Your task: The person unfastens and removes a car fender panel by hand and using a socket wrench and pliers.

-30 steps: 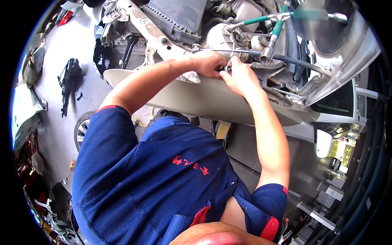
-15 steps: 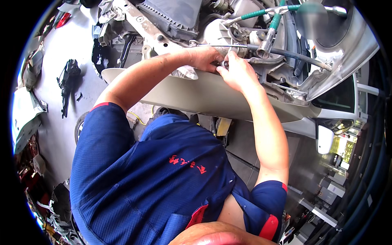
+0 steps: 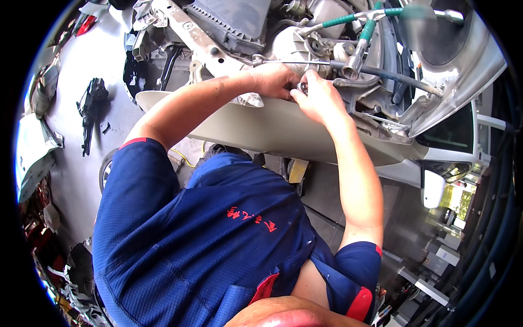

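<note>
Head view: taking the pale beige fender [image 3: 245,121] as landmark, what is farthest left?

A black part [image 3: 91,111] on the floor, well apart from the fender's left end. Then comes a wheel [image 3: 105,170], partly covered by the sleeve, on the near side of that end.

And past the fender's far edge?

A dark ribbed box [image 3: 231,22], beyond its left half.

Now the hands?

The left hand [image 3: 277,80] is over the fender's far edge, near the middle, fingers curled narrow. I cannot tell what they hold, since the fingertips are hidden.

And right of that?

A small dark, round-ended piece [image 3: 303,87], by the fender's far edge between the two hands. The right hand [image 3: 321,101] has thumb and forefinger drawn narrow around it, just over the same edge.

Anything farther right?

A green-handled cross wrench [image 3: 366,30] lies beyond the fender's right half, one socket end near a grey rod [image 3: 400,78] that slants there too. Last is a white side mirror [image 3: 433,189], past the fender's right end, on the near side.
</note>
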### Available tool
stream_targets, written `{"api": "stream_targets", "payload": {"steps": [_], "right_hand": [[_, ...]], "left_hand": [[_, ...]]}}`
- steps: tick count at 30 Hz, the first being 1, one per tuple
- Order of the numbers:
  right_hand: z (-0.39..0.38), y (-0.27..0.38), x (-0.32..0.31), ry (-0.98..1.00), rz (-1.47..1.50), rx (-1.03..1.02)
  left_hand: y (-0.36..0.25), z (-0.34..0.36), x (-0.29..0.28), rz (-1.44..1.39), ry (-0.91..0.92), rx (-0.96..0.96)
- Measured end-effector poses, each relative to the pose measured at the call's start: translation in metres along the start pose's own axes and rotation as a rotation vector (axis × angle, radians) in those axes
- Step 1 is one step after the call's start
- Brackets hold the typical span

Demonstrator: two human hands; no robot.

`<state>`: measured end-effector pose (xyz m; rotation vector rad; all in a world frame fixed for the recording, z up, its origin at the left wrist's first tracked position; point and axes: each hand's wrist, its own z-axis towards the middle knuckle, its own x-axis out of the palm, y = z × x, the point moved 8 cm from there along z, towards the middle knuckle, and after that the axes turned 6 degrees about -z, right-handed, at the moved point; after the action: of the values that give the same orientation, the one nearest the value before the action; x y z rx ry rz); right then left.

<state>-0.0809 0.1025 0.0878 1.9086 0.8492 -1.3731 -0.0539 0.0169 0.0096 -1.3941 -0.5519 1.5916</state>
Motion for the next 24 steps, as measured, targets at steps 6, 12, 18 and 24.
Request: {"api": "stream_targets", "payload": {"steps": [6,12,18,24], "right_hand": [[0.0,-0.001,-0.001,-0.024,0.02,-0.028],[0.0,-0.003,0.0,0.008,0.052,0.015],[0.0,-0.004,0.0,0.004,0.07,-0.022],[0.001,0.009,0.004,-0.063,-0.017,-0.22]], "left_hand": [[0.008,0.003,0.001,0.036,0.165,-0.06],[0.001,-0.001,-0.001,0.023,0.075,-0.121],[0.003,0.001,-0.001,-0.016,0.168,0.013],[-0.007,0.001,-0.006,0.04,0.067,0.051]]}}
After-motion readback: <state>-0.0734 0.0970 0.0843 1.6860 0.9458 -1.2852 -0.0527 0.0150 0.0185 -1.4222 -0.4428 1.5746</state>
